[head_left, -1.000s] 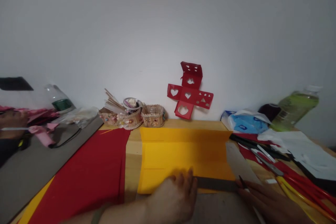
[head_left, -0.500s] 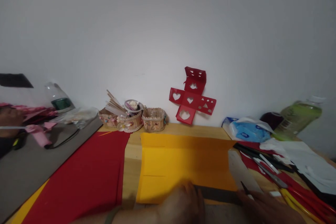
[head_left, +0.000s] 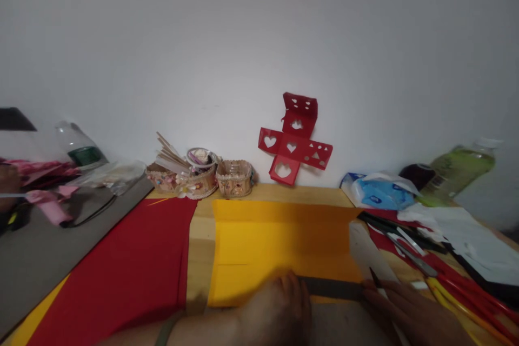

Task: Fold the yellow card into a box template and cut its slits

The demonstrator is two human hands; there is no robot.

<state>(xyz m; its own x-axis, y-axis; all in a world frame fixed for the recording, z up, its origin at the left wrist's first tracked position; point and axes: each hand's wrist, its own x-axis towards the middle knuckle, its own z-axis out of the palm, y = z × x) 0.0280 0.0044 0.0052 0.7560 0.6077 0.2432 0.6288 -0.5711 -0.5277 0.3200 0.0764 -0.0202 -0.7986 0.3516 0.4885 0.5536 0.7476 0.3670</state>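
Note:
Yellow paper (head_left: 259, 238) with several crease or cut lines lies in front of me. Along its near part runs a flat dark grey strip (head_left: 334, 287), like a ruler. My left hand (head_left: 279, 305) is closed, its curled fingers pressing at the strip's left end. My right hand (head_left: 417, 311) lies at the strip's right end, fingers closed around a slim pen-like tool (head_left: 377, 281) with a dark pointed tip and a pale shaft. The tip points away from me, beside the paper's right edge; whether it touches anything I cannot tell. A grey surface shows under the near edge.
Red paper (head_left: 133, 259) lies left. Scissors (head_left: 425, 267) and scraps are right, before a tissue pack (head_left: 381, 192) and a tilted bottle (head_left: 460, 170). Small baskets (head_left: 234, 178) and a red cut-out box (head_left: 292, 146) stand by the wall. A co-worker's hand (head_left: 10, 181) is far left.
The whole view has shifted slightly, so things sit a little higher and further left. More of the pen-like tool's pale shaft shows. Both hands stay at the strip.

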